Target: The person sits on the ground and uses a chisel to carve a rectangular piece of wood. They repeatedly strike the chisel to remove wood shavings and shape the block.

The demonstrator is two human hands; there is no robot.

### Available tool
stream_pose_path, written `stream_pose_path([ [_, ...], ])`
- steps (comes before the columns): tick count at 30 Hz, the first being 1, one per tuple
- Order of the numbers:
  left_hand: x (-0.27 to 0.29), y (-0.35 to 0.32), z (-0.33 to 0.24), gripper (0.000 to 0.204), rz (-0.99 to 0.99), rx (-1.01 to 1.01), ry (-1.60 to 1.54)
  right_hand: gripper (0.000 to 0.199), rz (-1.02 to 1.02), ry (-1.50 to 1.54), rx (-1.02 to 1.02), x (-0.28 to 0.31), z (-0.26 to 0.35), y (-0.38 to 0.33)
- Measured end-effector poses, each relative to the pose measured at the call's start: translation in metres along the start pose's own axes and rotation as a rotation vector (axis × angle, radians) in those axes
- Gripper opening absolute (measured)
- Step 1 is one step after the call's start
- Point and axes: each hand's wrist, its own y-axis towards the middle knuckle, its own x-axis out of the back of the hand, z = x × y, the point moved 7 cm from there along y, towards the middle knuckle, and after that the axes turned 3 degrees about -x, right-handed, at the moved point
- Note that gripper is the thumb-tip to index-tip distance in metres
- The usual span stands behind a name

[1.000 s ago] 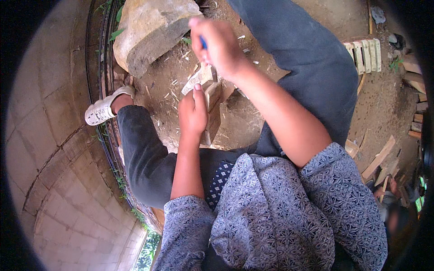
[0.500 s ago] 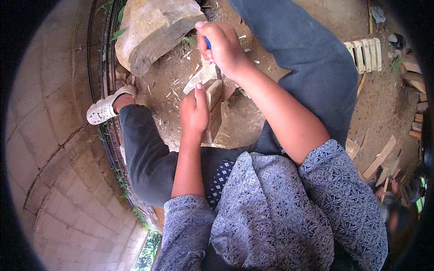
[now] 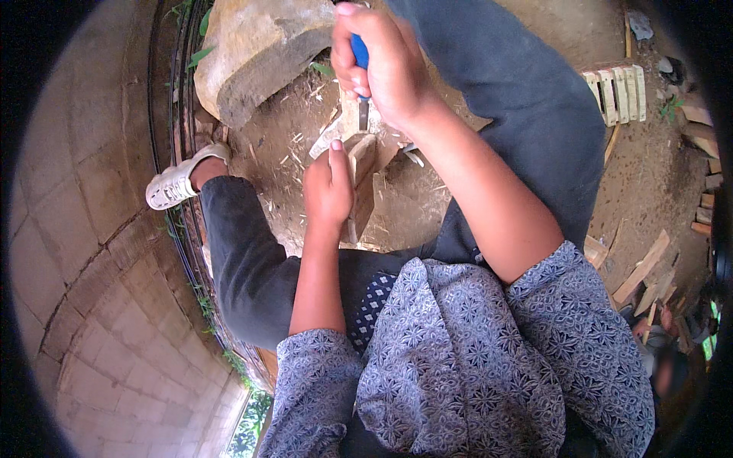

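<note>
My left hand (image 3: 328,187) is closed round the side of an upright block of pale wood (image 3: 365,164), its thumb pointing up along the edge. Above and beyond it, my right hand (image 3: 385,69) is a fist round the blue handle of a bladed tool (image 3: 360,52). A short length of its flat metal blade shows below the fist, over the top end of the block. The rest of the blade is hidden or too small to make out, so the exact kind of tool is unclear. Pale wood (image 3: 324,137) lies behind the block.
A large rough stone (image 3: 263,57) sits at the far left, with wood chips scattered on the dirt floor (image 3: 275,183). My spread legs flank the work. Dark cables run beside the tiled wall (image 3: 84,252). Cut wood strips (image 3: 641,267), a slatted wooden piece (image 3: 617,93) and another person lie to the right.
My right hand has moved up and away from me, with more of the blue handle and some blade now showing. My left hand and the block have stayed in place.
</note>
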Motion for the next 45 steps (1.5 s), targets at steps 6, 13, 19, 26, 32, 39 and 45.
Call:
stream_pose_path([
  [6, -0.001, 0.001, -0.002, 0.063, 0.002, 0.006, -0.014, 0.049, -0.019, -0.086, 0.012, 0.005, -0.025, 0.003],
  [13, -0.003, 0.0, 0.004, 0.061, 0.045, 0.034, 0.03, 0.05, 0.008, -0.121, 0.108, -0.01, -0.003, -0.006],
  [19, 0.0, 0.0, -0.002, 0.063, 0.015, 0.021, 0.017, 0.049, -0.043, -0.1, 0.055, 0.008, -0.026, -0.004],
  [26, -0.004, -0.001, -0.001, 0.061, 0.025, 0.001, 0.0, 0.049, -0.019, -0.164, 0.135, -0.002, -0.022, -0.01],
  [32, 0.0, 0.002, 0.003, 0.062, 0.01, 0.024, -0.014, 0.048, -0.006, -0.094, 0.121, -0.01, 0.001, -0.014],
  [39, 0.0, -0.001, -0.003, 0.061, 0.041, 0.062, 0.008, 0.046, 0.009, -0.229, 0.162, -0.001, -0.038, -0.014],
  [45, -0.001, 0.001, 0.003, 0.066, 0.006, 0.03, -0.009, 0.049, 0.0, -0.112, 0.117, -0.009, 0.001, -0.012],
])
